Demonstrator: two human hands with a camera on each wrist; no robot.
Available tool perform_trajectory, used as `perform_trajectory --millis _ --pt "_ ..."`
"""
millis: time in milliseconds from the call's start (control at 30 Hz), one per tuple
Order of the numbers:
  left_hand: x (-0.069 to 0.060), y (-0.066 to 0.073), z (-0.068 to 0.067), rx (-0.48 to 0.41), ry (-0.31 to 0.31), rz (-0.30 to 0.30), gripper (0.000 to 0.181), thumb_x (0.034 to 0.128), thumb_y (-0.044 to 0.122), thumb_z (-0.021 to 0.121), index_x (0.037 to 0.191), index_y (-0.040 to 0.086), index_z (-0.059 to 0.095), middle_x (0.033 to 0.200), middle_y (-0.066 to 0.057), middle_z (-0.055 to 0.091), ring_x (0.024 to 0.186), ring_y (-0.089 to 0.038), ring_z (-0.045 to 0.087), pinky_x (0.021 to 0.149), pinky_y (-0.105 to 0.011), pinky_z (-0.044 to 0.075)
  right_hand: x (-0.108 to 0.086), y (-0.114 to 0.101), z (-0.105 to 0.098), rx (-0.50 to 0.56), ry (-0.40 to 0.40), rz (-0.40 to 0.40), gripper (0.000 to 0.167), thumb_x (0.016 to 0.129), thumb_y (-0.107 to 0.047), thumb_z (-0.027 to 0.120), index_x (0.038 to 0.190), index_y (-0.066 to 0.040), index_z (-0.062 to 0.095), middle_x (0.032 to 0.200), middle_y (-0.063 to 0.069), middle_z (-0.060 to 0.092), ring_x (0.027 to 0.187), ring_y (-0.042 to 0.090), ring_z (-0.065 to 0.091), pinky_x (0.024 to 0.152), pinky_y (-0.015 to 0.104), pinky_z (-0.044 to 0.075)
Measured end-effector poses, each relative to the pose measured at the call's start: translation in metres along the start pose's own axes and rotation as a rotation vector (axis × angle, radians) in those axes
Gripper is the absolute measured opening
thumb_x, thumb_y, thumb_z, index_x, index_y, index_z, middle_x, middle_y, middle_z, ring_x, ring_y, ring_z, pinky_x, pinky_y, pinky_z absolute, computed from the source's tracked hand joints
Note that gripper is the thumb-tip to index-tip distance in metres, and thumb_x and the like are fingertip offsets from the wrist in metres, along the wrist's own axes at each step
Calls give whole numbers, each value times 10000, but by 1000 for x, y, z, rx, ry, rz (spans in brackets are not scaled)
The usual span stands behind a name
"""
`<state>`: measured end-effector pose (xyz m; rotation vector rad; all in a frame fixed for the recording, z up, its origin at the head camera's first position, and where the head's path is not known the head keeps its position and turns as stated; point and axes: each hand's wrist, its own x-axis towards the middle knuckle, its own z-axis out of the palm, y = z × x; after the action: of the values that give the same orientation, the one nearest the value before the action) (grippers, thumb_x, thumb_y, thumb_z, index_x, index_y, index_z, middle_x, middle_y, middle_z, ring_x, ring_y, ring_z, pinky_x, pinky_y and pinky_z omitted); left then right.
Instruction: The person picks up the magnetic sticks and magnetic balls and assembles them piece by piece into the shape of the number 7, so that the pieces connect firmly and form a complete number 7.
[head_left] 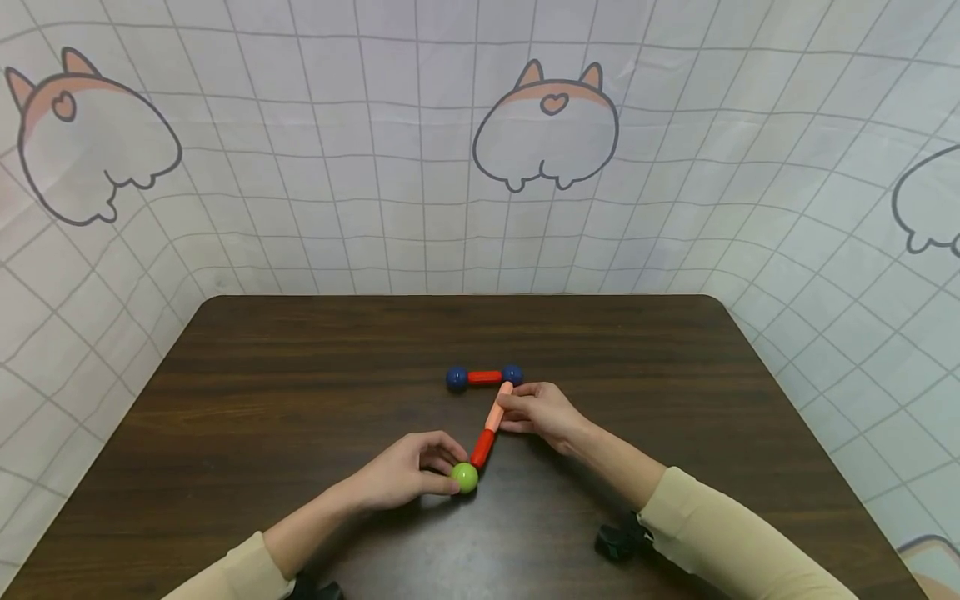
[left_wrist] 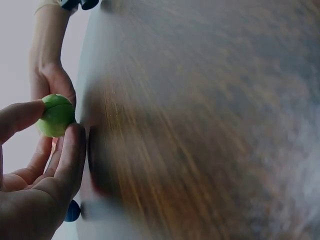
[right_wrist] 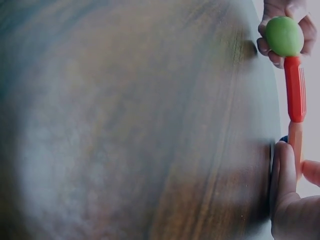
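Note:
My left hand (head_left: 408,471) pinches a glossy green ball (head_left: 464,477) between thumb and fingers; the left wrist view shows a thin line across this green ball (left_wrist: 56,120). From the ball a red rod (head_left: 483,448) runs up and to the right, and a peach-coloured rod (head_left: 496,412) continues it end to end. The peach rod is pinched by my right hand (head_left: 547,414), just above the table. In the right wrist view, the red rod (right_wrist: 295,90) meets the green ball (right_wrist: 284,36) at one end and the peach rod (right_wrist: 295,137) at the other.
Beyond the hands, a short red rod (head_left: 484,377) lies between two dark blue balls, the left ball (head_left: 457,379) and the right ball (head_left: 512,374). The peach rod's far tip is close to the right one. A patterned white curtain (head_left: 337,167) surrounds the dark wooden table (head_left: 300,350).

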<state>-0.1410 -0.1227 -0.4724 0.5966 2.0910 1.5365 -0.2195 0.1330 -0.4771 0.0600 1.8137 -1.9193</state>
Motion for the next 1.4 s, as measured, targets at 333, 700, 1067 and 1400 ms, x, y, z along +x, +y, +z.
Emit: perform_trajectory --millis 333,700,1067,1400 --pt "1 2 1 -4 20 -15 280 934 143 774 1164 35 658 1055 -59 694 988 -229 662 899 -374 505 1 1 0 -1 17 3 343 1018 -72 650 1254 158 555 1038 182 672 858 191 726 813 332 580" --pt "1 0 1 36 32 -20 265 916 154 797 1129 55 672 1026 -39 701 955 -211 669 864 -360 509 0 -9 -17 -180 -138 68 338 1052 -162 599 1214 134 623 974 200 741 854 244 755 770 357 595" --pt "5 4 8 141 53 5 235 892 159 828 1070 96 688 929 12 710 876 -170 663 761 -292 518 -7 -19 -38 -309 -195 40 386 1064 -228 581 1270 95 623 1043 184 740 903 279 750 769 402 600" --pt "3 2 6 173 60 20 252 884 154 836 1071 84 682 924 9 689 858 -156 650 740 -267 543 -7 -25 -49 -311 -180 1 403 1076 -240 562 1302 92 599 1059 173 739 931 279 745 769 397 599"
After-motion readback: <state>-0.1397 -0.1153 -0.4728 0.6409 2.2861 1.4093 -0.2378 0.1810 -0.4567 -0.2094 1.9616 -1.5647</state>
